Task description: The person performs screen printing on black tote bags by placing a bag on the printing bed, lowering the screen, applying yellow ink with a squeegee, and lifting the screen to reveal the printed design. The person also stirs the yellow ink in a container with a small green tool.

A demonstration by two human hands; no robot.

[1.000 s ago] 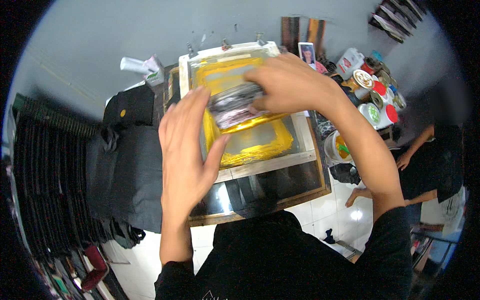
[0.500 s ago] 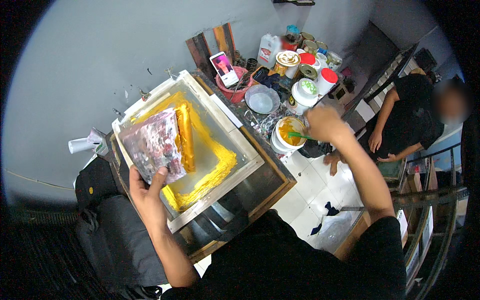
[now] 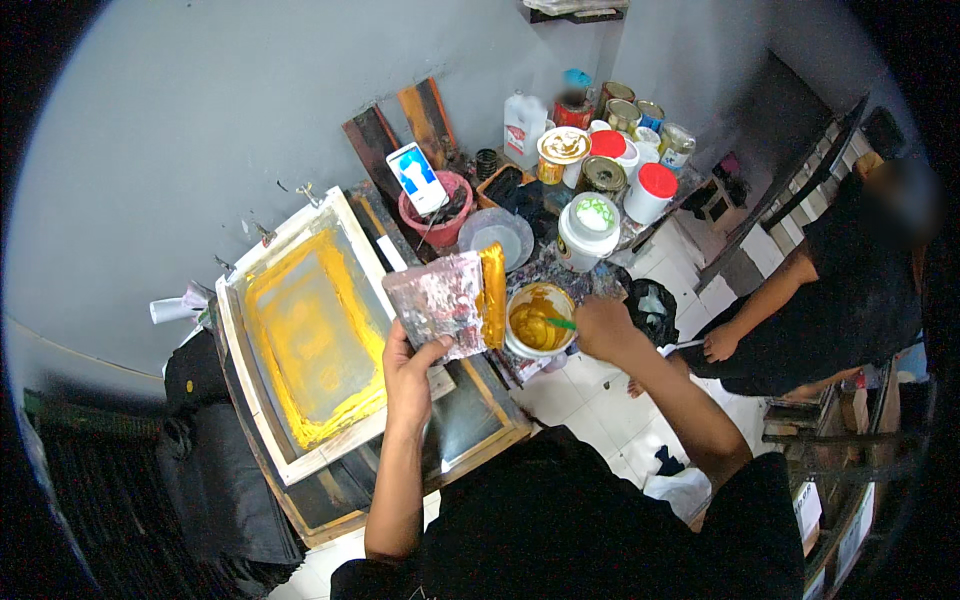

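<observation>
My left hand (image 3: pixel 410 375) grips a paint-smeared squeegee (image 3: pixel 437 303), its thumb on the near face. Thick yellow ink coats the squeegee's right edge, which is beside a white tub (image 3: pixel 515 346) of yellow ink. In my right hand (image 3: pixel 606 330) is a green stirring stick (image 3: pixel 562 324); its far end is in the ink, and the fist hides the rest. Left of the squeegee lies a screen-printing frame (image 3: pixel 283 462) of pale wood. A band of yellow ink (image 3: pixel 375 375) rings its mesh, with a fainter yellow patch inside.
Behind the tub stand paint cans and jars, among them a red-lidded jar (image 3: pixel 651 190). A lit phone (image 3: pixel 418 180) leans in a pink basin (image 3: pixel 455 228) near a shallow bowl (image 3: pixel 495 238). Another person (image 3: pixel 800 280) stands at right. Black cloth (image 3: pixel 225 490) is stacked at left.
The squeegee has moved right, off the screen to beside the ink tub. My right hand has come lower and nearer the tub with the stick. The person at right has straightened up.
</observation>
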